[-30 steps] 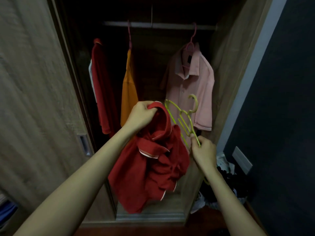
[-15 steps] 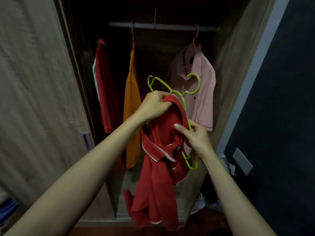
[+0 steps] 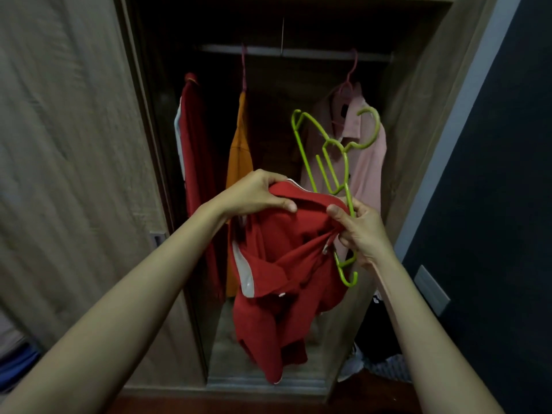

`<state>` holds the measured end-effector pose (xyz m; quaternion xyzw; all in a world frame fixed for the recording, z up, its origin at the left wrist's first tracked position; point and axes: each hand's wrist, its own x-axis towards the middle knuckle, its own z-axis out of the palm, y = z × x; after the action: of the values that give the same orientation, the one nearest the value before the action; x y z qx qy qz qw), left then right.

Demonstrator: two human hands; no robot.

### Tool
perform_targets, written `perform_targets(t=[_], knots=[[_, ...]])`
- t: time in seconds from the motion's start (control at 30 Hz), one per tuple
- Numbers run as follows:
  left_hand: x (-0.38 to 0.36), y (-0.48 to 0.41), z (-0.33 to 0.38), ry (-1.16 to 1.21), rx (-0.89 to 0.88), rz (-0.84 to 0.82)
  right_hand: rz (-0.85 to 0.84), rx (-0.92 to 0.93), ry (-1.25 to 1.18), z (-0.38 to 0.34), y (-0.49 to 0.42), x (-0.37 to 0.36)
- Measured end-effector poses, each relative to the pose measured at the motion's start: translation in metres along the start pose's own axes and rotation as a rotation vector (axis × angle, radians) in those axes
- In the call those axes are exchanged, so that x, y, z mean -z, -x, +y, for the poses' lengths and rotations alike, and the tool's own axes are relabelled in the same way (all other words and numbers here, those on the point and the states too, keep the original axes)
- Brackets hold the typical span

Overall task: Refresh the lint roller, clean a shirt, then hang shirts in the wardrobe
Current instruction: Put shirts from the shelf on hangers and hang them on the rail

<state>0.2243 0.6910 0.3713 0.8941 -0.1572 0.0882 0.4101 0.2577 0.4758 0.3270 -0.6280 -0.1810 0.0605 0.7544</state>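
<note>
Before the wardrobe (image 3: 418,121), our left hand (image 3: 254,195) gripping the red shirt (image 3: 283,264) collar, our right hand (image 3: 361,234) pinching shirt and green hanger (image 3: 337,162)

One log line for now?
left hand: grips red shirt | right hand: holds green hanger | rail: pink shirt hung

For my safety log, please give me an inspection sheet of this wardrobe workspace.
Surface: no table; wardrobe rail carries dark red shirt, orange shirt, pink shirt.
Job's things: red polo shirt held up; green hanger partly behind it.
Clutter: fabric heap on floor beside wardrobe.
Grippers: left hand grips polo collar; right hand holds hanger, thumb on polo.
Cables: nothing seen.
Surroundings: wooden sliding door left; dark wall with wall plate right.
</note>
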Motion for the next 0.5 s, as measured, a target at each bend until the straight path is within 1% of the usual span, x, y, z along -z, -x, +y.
perform_targets(t=[0.13,0.23,0.3,0.37,0.43,0.5], knots=[[-0.001,0.002,0.002,0.065,0.023,0.024,0.016,-0.005,-0.002,-0.004,0.002,-0.003],[-0.005,0.000,-0.002,0.026,0.070,0.037,0.026,-0.013,0.040,-0.006,0.003,-0.005],[-0.009,-0.001,-0.006,0.001,0.080,0.057,0.056,-0.012,0.019,-0.008,0.002,-0.005],[-0.014,-0.001,-0.014,-0.092,0.041,0.122,0.108,0.007,-0.015,-0.012,0.002,-0.008],[-0.018,0.003,-0.029,-0.234,-0.009,0.221,0.155,0.035,-0.070,-0.017,0.002,-0.010],[-0.021,0.012,-0.045,-0.382,0.022,0.318,0.203,0.067,-0.137,-0.022,0.002,-0.008]])
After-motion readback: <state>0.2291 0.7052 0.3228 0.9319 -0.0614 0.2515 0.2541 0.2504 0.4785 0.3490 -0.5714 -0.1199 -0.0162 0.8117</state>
